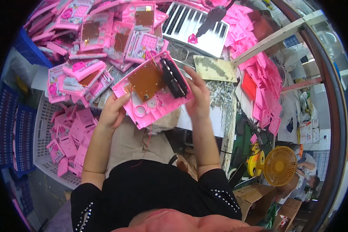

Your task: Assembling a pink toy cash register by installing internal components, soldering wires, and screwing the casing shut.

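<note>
Both my hands hold a pink plastic toy housing [158, 116], tilted, with its inner side up. My left hand [115, 110] grips its left edge, the thumb over the rim. My right hand [198, 92] is closed round the right edge, beside a long black part [173, 77] fitted along that side. Inside lies a brown circuit board [145, 81] with thin wires. Small round pink and white pieces sit near the lower edge. Beyond the housing, a dark tool [212, 20] with a pink tip hangs over a white tray [216, 42] with black rows.
Pink housings [92, 33] are heaped at the far left. A grey basket [46, 154] with pink parts stands left of me. Loose small metal pieces [220, 96] cover the bench at right, near flat pink parts [265, 92]. A yellow fan [280, 166] stands at lower right; another person [308, 166] is beyond it.
</note>
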Demonstrator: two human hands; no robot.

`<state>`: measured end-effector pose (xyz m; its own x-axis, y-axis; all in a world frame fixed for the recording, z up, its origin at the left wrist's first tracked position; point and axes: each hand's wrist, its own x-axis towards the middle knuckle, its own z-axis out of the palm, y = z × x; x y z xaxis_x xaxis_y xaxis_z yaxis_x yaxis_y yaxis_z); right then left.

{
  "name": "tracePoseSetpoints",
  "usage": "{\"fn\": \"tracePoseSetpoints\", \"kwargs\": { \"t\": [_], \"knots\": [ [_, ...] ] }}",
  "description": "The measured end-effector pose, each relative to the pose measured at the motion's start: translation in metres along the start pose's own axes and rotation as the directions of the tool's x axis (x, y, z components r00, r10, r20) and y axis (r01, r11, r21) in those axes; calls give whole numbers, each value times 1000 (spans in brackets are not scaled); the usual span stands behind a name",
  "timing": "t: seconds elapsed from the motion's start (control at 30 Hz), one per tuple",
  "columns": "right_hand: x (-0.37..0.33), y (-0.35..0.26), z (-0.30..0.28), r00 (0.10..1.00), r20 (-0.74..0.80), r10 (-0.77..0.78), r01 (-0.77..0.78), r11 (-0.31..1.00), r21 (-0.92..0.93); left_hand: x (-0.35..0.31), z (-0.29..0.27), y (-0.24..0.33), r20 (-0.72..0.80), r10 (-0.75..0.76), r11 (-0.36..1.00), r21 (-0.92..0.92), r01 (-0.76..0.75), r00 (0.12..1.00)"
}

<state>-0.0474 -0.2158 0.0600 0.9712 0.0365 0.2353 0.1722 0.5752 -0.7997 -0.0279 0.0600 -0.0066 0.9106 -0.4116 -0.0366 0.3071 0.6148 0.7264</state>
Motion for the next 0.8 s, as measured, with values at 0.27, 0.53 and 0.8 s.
{"fn": "tracePoseSetpoints", "kwargs": {
  "t": [0.27, 0.53, 0.8],
  "knots": [
    [-72, 73, -30, 952, -239, 190, -288, 819, -496, -65, 24, -28, -8, -456, 886, -101, 453, 890],
    [-44, 68, -66, 935, -324, 145, -354, 462, -813, -35, 25, -28, 378, 173, 151, 902, -404, 909],
    [-19, 39, -79, 904, -279, 324, -222, -201, -954, 23, -8, -47, 715, 45, -47, 699, -713, 698]
  ]
}}
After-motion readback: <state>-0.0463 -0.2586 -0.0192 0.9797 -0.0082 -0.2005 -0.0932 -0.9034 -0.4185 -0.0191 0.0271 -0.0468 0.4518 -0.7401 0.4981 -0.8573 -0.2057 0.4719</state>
